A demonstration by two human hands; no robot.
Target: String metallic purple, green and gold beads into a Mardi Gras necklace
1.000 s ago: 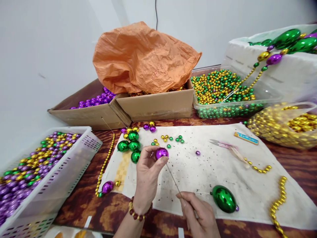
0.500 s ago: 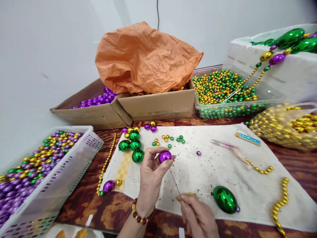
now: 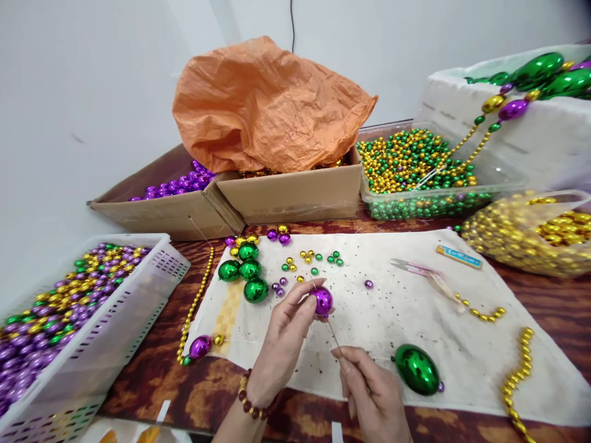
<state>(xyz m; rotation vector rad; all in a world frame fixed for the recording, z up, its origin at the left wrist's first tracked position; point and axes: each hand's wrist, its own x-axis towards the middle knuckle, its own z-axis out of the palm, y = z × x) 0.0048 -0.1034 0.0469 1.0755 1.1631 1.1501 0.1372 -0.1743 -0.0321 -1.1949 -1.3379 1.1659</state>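
Note:
Between the thumb and fingers of my left hand [image 3: 286,329] is a shiny purple bead [image 3: 322,302]. My right hand [image 3: 372,391] pinches a thin needle [image 3: 334,335], whose upper end meets the purple bead; a bit of it seems to show above the bead too. To the right of my right hand lies a large green oval bead [image 3: 417,369] with a small purple bead at its end. A thin thread links toward it. Large green beads [image 3: 250,269] cluster left of my hands, and small green, gold and purple beads [image 3: 305,258] lie scattered beyond them on the white cloth [image 3: 383,320].
Scissors [image 3: 410,267] and a blue-and-orange strip [image 3: 458,256] lie at the cloth's right, near gold bead strands [image 3: 516,372]. At left stands a white basket [image 3: 161,271] of mixed beads. Cardboard boxes [image 3: 290,197], an orange bag [image 3: 272,111] and a clear bin [image 3: 425,200] line the back.
My left hand has shifted right and turned, bringing the purple bead lower and nearer my right hand. My right hand keeps its pinch on the needle. Small purple beads now show behind my left hand.

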